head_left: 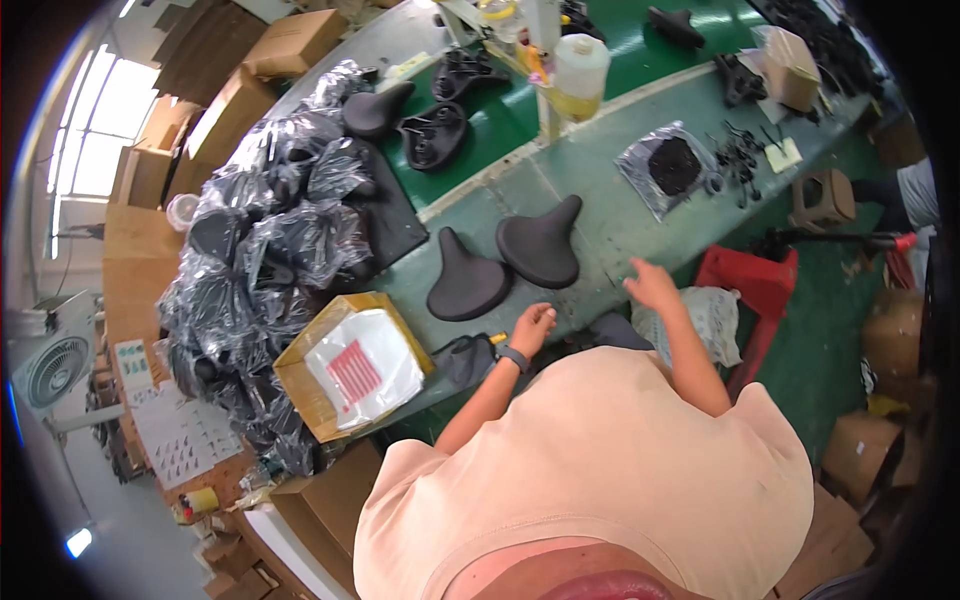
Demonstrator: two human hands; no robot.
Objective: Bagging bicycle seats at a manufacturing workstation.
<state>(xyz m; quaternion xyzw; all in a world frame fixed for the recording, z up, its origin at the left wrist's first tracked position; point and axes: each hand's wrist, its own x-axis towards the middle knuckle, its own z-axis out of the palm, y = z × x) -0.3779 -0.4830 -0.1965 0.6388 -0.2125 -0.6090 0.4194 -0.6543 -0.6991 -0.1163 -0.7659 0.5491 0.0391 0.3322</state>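
Note:
Two black bicycle saddles lie side by side on the green workbench point(600, 215), padded tops up: the left saddle point(467, 280) and the right saddle point(543, 243), their edges touching or nearly so. Just below them, at the bench's near edge, is my left hand point(533, 328), its fingers curled; whatever may be inside them is hidden. My right hand point(653, 285) is over the near edge, right of the saddles, with fingers apart and the index stretched out, holding nothing. A dark saddle-like piece point(466, 360) with a yellow bit lies beside my left wrist.
Left of the saddles stands an open carton point(285, 365) with plastic bags, beside a heap of plastic-wrapped saddles point(290, 230). Further back are more saddles point(435, 135) and a liquid jug point(580, 75). At right lie a bag of black parts point(668, 168) and a red pallet jack point(765, 285).

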